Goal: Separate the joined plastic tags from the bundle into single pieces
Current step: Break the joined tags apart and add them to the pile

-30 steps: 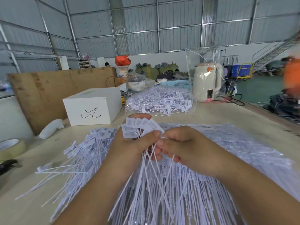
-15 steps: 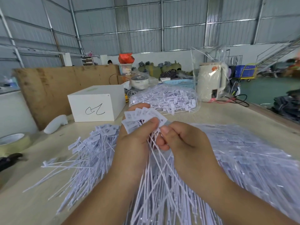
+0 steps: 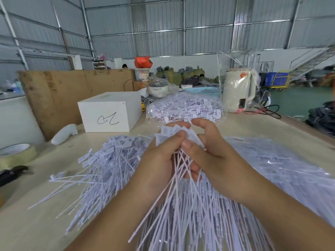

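Note:
A bundle of joined white plastic tags [image 3: 174, 132] with flat label heads and long thin tails is held over the table's middle. My left hand [image 3: 159, 160] grips the bundle just under the heads, thumb across the front. My right hand [image 3: 208, 153] pinches the heads on the bundle's right side, thumb against the left thumb, fingers curled over the top. The tails fan down toward me. A loose pile of single tags [image 3: 108, 160] lies to the left of my hands. A big heap of tags [image 3: 272, 169] spreads to the right.
A clear bag of tags [image 3: 183, 109] lies behind my hands. A white box [image 3: 110, 115] stands at the back left, with a tape roll [image 3: 16, 154] and a black tool [image 3: 10, 173] near the left edge. A cream kettle [image 3: 239, 91] in plastic stands at the back right.
The bundle has risen a little. My right fingers have opened from a tight curl and moved up over the tag heads.

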`<state>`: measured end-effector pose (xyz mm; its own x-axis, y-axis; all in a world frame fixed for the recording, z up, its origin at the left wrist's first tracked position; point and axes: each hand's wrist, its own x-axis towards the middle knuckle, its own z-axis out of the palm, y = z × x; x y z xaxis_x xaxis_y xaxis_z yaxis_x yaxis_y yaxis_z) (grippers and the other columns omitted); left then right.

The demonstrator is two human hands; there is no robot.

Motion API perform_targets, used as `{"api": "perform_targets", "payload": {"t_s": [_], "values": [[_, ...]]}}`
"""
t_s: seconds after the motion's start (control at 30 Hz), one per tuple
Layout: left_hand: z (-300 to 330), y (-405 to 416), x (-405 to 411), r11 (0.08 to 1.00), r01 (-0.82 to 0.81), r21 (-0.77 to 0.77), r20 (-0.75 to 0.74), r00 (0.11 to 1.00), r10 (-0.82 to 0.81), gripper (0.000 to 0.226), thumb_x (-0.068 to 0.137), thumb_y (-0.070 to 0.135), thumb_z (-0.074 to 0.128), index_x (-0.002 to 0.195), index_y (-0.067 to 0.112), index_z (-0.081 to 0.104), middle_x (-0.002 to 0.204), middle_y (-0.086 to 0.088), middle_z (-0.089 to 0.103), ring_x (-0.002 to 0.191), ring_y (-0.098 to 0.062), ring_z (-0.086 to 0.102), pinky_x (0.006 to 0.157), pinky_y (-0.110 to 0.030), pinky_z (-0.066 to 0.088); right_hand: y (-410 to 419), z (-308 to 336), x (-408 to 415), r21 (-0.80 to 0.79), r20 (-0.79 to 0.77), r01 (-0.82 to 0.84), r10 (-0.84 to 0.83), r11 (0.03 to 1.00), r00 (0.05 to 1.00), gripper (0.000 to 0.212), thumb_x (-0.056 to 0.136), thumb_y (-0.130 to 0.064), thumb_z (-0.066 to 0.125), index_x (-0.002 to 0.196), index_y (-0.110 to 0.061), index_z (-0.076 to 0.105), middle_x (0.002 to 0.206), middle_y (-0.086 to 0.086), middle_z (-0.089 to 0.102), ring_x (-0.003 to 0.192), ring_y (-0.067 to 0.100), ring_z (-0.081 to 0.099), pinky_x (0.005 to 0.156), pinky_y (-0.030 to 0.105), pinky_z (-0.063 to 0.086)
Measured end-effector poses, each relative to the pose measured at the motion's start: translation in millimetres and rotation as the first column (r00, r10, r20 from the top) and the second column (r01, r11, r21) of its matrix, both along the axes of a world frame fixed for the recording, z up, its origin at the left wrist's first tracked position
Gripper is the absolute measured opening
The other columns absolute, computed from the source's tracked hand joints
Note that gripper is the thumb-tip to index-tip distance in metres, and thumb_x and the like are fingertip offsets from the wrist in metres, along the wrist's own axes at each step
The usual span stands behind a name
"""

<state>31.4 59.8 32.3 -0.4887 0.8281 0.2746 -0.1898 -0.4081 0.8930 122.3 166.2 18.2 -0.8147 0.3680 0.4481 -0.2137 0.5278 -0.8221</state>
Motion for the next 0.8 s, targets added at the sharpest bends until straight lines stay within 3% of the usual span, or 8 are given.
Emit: {"api": "perform_targets", "payload": {"t_s": [0.1, 0.27, 0.37, 0.53, 0.6, 0.67, 0.73, 0.8], "values": [[-0.1, 1.3, 2.0, 0.999, 0.031, -0.028, -0.014, 0.999, -0.031, 0.031, 0.072, 0.031, 0.060, 0.100, 0.019, 0.069, 0.059, -0.013, 0.062, 0.044, -0.023, 0.056, 0.044, -0.029, 0.050, -1.1, 1.0, 3.1, 0.075, 0.091, -0.006, 0.000, 0.997, 0.996, 0.069, 0.093, -0.059, 0.045, 0.149, -0.045, 0.006, 0.075, -0.029, 0.065, 0.065, -0.004, 0.064, 0.060, 0.016, 0.048], [-3.9, 3.5, -3.1, 0.999, -0.011, -0.030, -0.042, 0.999, 0.010, 0.040, 0.067, 0.011, 0.069, 0.107, 0.014, 0.068, 0.090, -0.019, 0.072, 0.075, -0.031, 0.070, 0.059, -0.036, 0.056, -3.8, 4.7, 5.2, 0.033, 0.145, -0.037, 0.032, 0.999, 0.989, 0.094, 0.066, -0.064, 0.060, 0.137, -0.067, -0.003, 0.113, -0.035, 0.061, 0.095, -0.005, 0.066, 0.086, 0.035, 0.057], [-5.6, 4.8, -4.9, 0.996, -0.080, -0.038, -0.122, 0.990, 0.075, 0.046, 0.073, -0.011, 0.068, 0.115, 0.007, 0.062, 0.093, -0.014, 0.073, 0.081, -0.022, 0.072, 0.063, -0.028, 0.058, -6.2, 5.5, 6.4, 0.083, 0.183, -0.023, 0.007, 0.996, 0.983, 0.097, 0.067, -0.059, 0.063, 0.135, -0.069, -0.006, 0.114, -0.037, 0.059, 0.096, -0.009, 0.064, 0.085, 0.031, 0.057], [-8.4, 4.7, -7.0, 0.994, -0.092, -0.061, -0.211, 0.974, 0.077, 0.046, 0.076, -0.012, 0.071, 0.114, 0.012, 0.061, 0.090, -0.006, 0.074, 0.082, -0.018, 0.072, 0.065, -0.025, 0.057, -5.5, 3.3, 7.9, 0.134, 0.190, 0.009, -0.035, 0.991, 0.981, 0.100, 0.077, -0.038, 0.069, 0.138, -0.066, -0.006, 0.105, -0.044, 0.055, 0.094, -0.014, 0.061, 0.076, 0.018, 0.055], [-8.8, 5.1, -8.2, 0.994, -0.100, -0.035, -0.211, 0.973, 0.091, 0.043, 0.075, -0.009, 0.069, 0.110, 0.015, 0.061, 0.084, -0.002, 0.075, 0.078, -0.015, 0.072, 0.062, -0.022, 0.055, -4.7, 3.2, 6.2, 0.133, 0.180, 0.003, -0.027, 0.991, 0.983, 0.096, 0.075, -0.045, 0.068, 0.140, -0.064, 0.001, 0.109, -0.041, 0.057, 0.096, -0.014, 0.061, 0.077, 0.019, 0.054], [-7.1, 5.3, -10.4, 0.991, -0.131, 0.007, -0.169, 0.977, 0.130, 0.043, 0.066, -0.001, 0.072, 0.105, 0.016, 0.063, 0.083, -0.004, 0.074, 0.075, -0.016, 0.072, 0.058, -0.023, 0.055, 1.2, 5.3, 4.7, 0.127, 0.207, -0.020, -0.006, 0.992, 0.978, 0.080, 0.073, -0.055, 0.066, 0.141, -0.052, 0.025, 0.109, -0.030, 0.064, 0.096, -0.007, 0.064, 0.083, 0.026, 0.054], [-4.8, 3.8, -15.8, 0.979, -0.201, 0.038, -0.152, 0.967, 0.204, 0.045, 0.058, 0.007, 0.073, 0.101, 0.019, 0.065, 0.081, -0.001, 0.073, 0.074, -0.016, 0.070, 0.056, -0.024, 0.055, 9.2, 10.2, 7.1, 0.091, 0.286, -0.104, 0.074, 0.990, 0.955, 0.036, 0.080, -0.058, 0.064, 0.114, -0.048, 0.058, 0.097, -0.021, 0.070, 0.085, -0.002, 0.067, 0.078, 0.030, 0.054], [-2.7, 1.8, -20.7, 0.964, -0.261, 0.046, -0.172, 0.949, 0.265, 0.044, 0.057, 0.013, 0.072, 0.100, 0.022, 0.065, 0.080, 0.003, 0.072, 0.073, -0.015, 0.068, 0.056, -0.026, 0.054, 14.7, 14.4, 10.4, -0.003, 0.372, -0.161, 0.150, 0.987, 0.916, 0.021, 0.085, -0.057, 0.062, 0.093, -0.038, 0.069, 0.079, -0.011, 0.070, 0.066, 0.006, 0.064, 0.064, 0.026, 0.050]]}}
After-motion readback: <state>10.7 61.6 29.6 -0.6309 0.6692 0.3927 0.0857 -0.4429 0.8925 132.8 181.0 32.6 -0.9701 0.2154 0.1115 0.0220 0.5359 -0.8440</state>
